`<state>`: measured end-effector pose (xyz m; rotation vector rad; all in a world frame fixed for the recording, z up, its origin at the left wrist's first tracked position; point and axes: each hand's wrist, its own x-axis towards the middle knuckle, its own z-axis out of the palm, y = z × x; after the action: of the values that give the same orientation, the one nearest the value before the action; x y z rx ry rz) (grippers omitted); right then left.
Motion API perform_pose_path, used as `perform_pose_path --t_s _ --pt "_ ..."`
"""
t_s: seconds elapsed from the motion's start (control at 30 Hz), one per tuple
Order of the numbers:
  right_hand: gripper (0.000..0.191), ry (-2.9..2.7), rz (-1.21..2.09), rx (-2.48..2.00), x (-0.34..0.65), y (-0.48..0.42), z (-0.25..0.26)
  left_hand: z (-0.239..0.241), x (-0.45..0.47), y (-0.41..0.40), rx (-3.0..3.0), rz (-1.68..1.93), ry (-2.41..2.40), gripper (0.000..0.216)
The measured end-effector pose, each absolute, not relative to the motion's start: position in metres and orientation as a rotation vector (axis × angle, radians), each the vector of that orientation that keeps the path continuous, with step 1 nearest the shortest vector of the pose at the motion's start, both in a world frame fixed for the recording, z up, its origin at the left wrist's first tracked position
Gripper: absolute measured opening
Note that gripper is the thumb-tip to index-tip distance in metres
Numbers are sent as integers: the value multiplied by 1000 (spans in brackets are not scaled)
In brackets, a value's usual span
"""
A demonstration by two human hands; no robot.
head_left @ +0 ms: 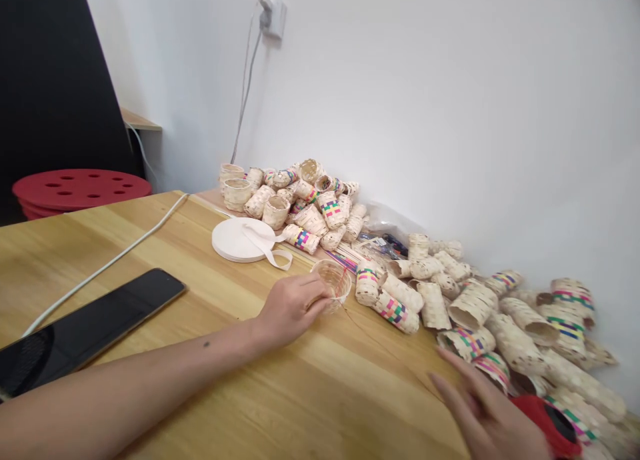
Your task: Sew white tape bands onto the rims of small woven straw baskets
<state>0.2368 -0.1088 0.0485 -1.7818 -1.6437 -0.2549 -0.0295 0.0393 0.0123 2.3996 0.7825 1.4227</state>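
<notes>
Small woven cup sits upright on the wooden table, near table centre, mouth open to the top. Left hand reaches in from 8 o'clock; fingertips pinch the cup's near rim and side, thumb hidden behind the fingers.

At 3 o'clock of the cup, just beside it: a long heap of woven cups, pale with coloured bands, most lying on their sides, running along the wall toward 4 o'clock. At 12 o'clock: a second heap against the wall. At 10 o'clock: a flat roll of white tape, loose end looped toward the cup.

Right hand at 5 o'clock, flat and palm down, fingers spread, holding nothing, close beside a red object.

Dark phone at 9 o'clock, well apart. White cable runs past it.
</notes>
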Motion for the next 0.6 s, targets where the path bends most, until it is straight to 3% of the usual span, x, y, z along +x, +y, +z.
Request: perform_pose_path --t_s 0.27,0.37,0.43,0.6 --pt "51 -1635 509 -1738 178 -8 53 14 -31 37 2545 1497 582 16" --pt "41 -1515 777 -1626 179 -1 48 15 -30 37 2588 1492 501 15" --pt "33 -1448 847 -1575 184 -2 47 14 -30 37 2606 1446 481 16" --pt "37 -1243 937 -1324 207 -18 67 8 -29 40 2623 1300 551 19"
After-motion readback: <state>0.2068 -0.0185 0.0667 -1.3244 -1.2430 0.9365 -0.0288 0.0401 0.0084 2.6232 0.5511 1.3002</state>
